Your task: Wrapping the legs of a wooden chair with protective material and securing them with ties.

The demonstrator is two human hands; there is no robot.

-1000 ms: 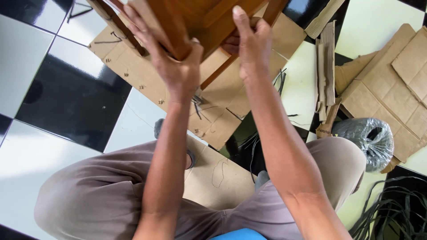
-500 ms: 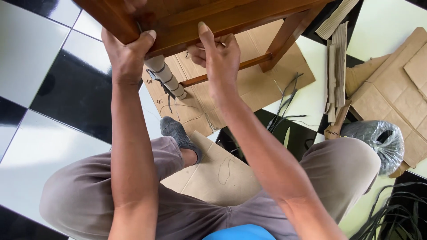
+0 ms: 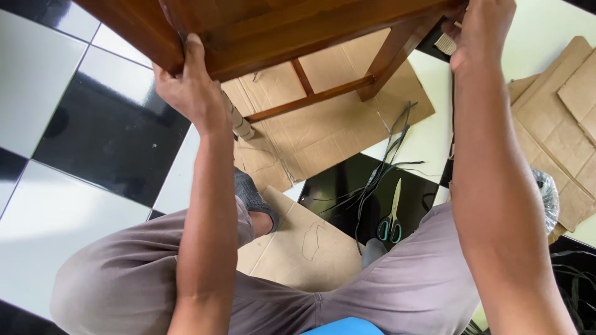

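While seated above a black-and-white tiled floor (image 3: 93, 130), a person gripped a wooden piece of furniture with both hands.
Furniture: the brown wooden table frame (image 3: 279, 28) was held up at the top of the view, above the floor, its legs and rails reaching down toward the cardboard sheet (image 3: 335, 124) spread beneath it.
Left hand: the left hand (image 3: 192, 93) was clamped on the frame's near edge beside one corner, thumb pointing up along the wood and the other fingers curled behind it.
Right hand: the right hand (image 3: 481, 31) was closed on the frame's far right corner at the top of the view; its fingertips were hidden behind the wood.
Wrapped leg: a leg wound in corrugated paper (image 3: 239, 121) showed just below the left hand, its end touching the cardboard sheet.
Rails: a thin wooden crossbar (image 3: 310, 99) ran between the wrapped leg and a bare leg (image 3: 388, 59).
Floor items: green-handled scissors (image 3: 391, 217) lay on a black tile between the person's knees, near loose black straps (image 3: 385, 155) trailing off the cardboard.
Right side: flattened cardboard boxes (image 3: 559, 124) lay well apart from the frame, with a bundle in clear plastic (image 3: 547, 195) partly hidden by the right forearm.
Person: grey-brown trousers (image 3: 124, 279) and a grey sock (image 3: 251, 195) filled the lower view, with a second piece of cardboard (image 3: 304, 242) under the legs.
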